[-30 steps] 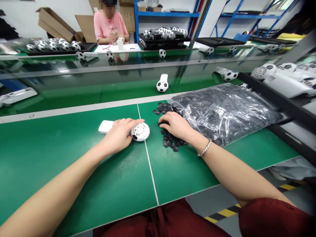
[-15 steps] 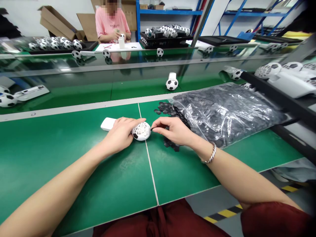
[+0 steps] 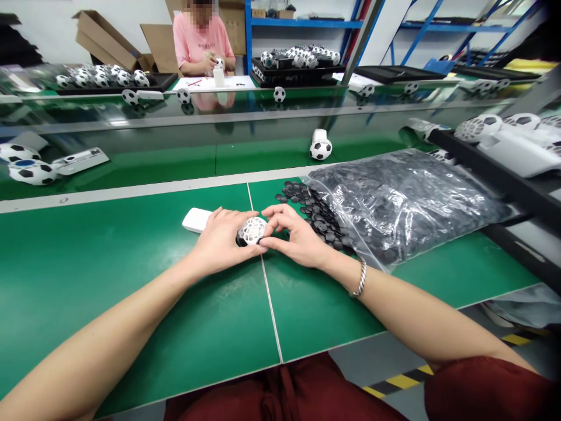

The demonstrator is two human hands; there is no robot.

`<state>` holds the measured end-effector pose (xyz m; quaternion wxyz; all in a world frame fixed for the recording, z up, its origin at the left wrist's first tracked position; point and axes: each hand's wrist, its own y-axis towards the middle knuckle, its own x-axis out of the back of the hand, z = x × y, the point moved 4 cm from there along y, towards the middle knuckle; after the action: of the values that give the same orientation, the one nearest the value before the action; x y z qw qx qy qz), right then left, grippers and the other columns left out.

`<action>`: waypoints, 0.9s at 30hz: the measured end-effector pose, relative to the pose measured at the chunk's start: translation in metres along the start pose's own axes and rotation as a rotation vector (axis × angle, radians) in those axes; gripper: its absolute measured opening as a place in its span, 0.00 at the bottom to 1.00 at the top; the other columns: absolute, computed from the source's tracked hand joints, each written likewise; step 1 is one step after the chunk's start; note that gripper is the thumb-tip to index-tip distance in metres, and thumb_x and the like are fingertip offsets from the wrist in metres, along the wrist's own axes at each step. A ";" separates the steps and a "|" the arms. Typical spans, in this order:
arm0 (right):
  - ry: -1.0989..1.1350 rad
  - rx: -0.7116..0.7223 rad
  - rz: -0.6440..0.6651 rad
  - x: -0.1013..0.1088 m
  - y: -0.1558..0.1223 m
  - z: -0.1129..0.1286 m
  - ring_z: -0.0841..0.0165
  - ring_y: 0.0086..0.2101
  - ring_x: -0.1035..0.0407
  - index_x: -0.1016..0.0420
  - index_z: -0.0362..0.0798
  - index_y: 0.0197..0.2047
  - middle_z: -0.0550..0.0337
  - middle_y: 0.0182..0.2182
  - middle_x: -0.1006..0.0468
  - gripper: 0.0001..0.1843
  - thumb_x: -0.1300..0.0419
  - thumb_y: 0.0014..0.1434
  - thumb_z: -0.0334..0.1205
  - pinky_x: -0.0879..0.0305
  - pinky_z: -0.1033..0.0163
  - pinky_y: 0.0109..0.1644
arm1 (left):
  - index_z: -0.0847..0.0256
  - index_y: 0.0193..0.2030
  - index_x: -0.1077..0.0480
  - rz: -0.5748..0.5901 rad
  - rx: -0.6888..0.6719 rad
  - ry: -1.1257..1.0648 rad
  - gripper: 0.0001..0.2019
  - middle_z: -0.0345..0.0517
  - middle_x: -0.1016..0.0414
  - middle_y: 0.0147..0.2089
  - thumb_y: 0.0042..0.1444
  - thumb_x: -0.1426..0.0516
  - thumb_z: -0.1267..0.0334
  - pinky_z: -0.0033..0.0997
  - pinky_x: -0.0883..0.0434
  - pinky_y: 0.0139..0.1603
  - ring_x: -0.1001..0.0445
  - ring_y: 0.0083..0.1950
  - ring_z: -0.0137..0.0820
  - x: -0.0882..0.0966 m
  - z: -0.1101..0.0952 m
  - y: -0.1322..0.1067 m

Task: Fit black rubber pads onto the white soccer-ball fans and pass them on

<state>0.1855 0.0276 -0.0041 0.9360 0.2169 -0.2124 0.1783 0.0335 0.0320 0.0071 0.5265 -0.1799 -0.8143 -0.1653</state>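
A white hand-held fan with a football-patterned round head lies on the green table, its handle pointing left. My left hand is closed round the head from the left. My right hand presses on the head from the right, fingers together on it; any small piece under the fingertips is hidden. A loose pile of small black pieces lies just right of my right hand, spilling from a clear plastic bag full of the same pieces.
A conveyor belt behind the table carries a finished football fan and more at the far left. A black tray of white fans juts in at right. A person in a pink shirt works opposite.
My right hand left the pile of black pieces, carried one pinched piece to the fan head, and now presses on the head. The fans on the conveyor have drifted right.
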 end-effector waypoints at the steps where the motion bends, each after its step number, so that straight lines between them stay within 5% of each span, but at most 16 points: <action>1: 0.009 -0.032 0.001 0.000 0.000 -0.002 0.64 0.51 0.40 0.33 0.47 0.31 0.53 0.47 0.34 0.09 0.36 0.48 0.37 0.36 0.58 0.46 | 0.59 0.55 0.36 -0.005 0.000 -0.001 0.32 0.50 0.28 0.49 0.45 0.43 0.45 0.54 0.50 0.60 0.35 0.53 0.44 0.000 -0.001 0.000; 7: 0.291 -0.194 0.135 -0.011 0.000 -0.014 0.64 0.51 0.36 0.41 0.49 0.50 0.50 0.53 0.34 0.25 0.38 0.50 0.39 0.35 0.54 0.51 | 0.61 0.53 0.34 -0.052 -0.011 -0.015 0.28 0.50 0.27 0.47 0.45 0.42 0.51 0.50 0.45 0.57 0.34 0.50 0.43 0.001 -0.003 -0.001; 17: 0.238 -0.170 0.125 -0.009 0.004 -0.014 0.65 0.47 0.33 0.38 0.48 0.47 0.53 0.47 0.29 0.20 0.39 0.50 0.40 0.32 0.59 0.43 | 0.59 0.50 0.33 -0.087 -0.078 -0.077 0.26 0.48 0.27 0.46 0.45 0.41 0.51 0.44 0.38 0.50 0.33 0.47 0.42 -0.001 -0.004 -0.002; 23: -0.320 -0.131 -0.222 0.049 0.014 -0.016 0.69 0.34 0.33 0.29 0.46 0.35 0.57 0.34 0.28 0.07 0.41 0.53 0.40 0.35 0.60 0.41 | 0.60 0.52 0.35 -0.043 -0.113 -0.048 0.32 0.51 0.30 0.49 0.41 0.39 0.45 0.56 0.50 0.60 0.37 0.53 0.46 0.001 0.000 -0.001; 27: -0.671 -0.207 -0.138 0.065 0.014 -0.021 0.68 0.31 0.35 0.26 0.47 0.28 0.58 0.29 0.28 0.04 0.42 0.52 0.34 0.38 0.60 0.37 | 0.55 0.55 0.38 0.137 -0.134 -0.111 0.30 0.49 0.35 0.58 0.45 0.39 0.53 0.57 0.55 0.62 0.48 0.63 0.49 0.002 -0.001 -0.004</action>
<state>0.2414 0.0653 0.0142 0.8410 0.1813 -0.5097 0.0110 0.0311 0.0282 0.0089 0.4774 -0.2788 -0.8151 -0.1728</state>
